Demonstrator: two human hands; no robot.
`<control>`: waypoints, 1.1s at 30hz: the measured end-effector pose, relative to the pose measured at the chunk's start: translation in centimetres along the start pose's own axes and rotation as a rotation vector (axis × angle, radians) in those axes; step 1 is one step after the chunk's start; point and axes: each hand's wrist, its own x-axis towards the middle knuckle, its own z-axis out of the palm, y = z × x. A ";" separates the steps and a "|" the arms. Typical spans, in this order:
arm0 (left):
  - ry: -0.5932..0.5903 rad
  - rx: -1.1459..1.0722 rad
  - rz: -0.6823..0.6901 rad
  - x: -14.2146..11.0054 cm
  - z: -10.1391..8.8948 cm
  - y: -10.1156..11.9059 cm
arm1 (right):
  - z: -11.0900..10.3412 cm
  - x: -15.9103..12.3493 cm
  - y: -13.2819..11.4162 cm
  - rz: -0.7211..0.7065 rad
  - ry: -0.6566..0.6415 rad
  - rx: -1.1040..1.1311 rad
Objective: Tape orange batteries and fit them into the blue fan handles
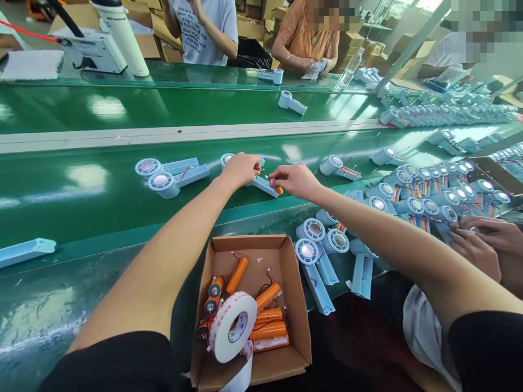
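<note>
Over the green belt, my left hand [242, 169] is closed in a pinch, with a bit of thin red wire [258, 169] showing at its fingertips. Just to the right, my right hand [297, 182] pinches a small white connector [271, 181]. The fingertips of both hands are a short gap apart. Beneath them lies a light blue handheld fan housing [265, 187], its round head partly hidden behind my left hand. The end of an orange battery [279, 190] shows at the handle's tip, under my right fingers.
Close to me, a cardboard box [300, 305] holds orange batteries [267, 330] and a white tape roll [232, 326]. Fan housings [307, 251] crowd the right; two more [163, 184] lie left. A co-worker's hands [478, 245] are at far right. Two people stand across the belt.
</note>
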 end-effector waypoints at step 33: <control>-0.004 -0.009 0.018 1.7 0.5 3.2 | 1.4 1.0 -0.3 0.037 -0.263 -0.611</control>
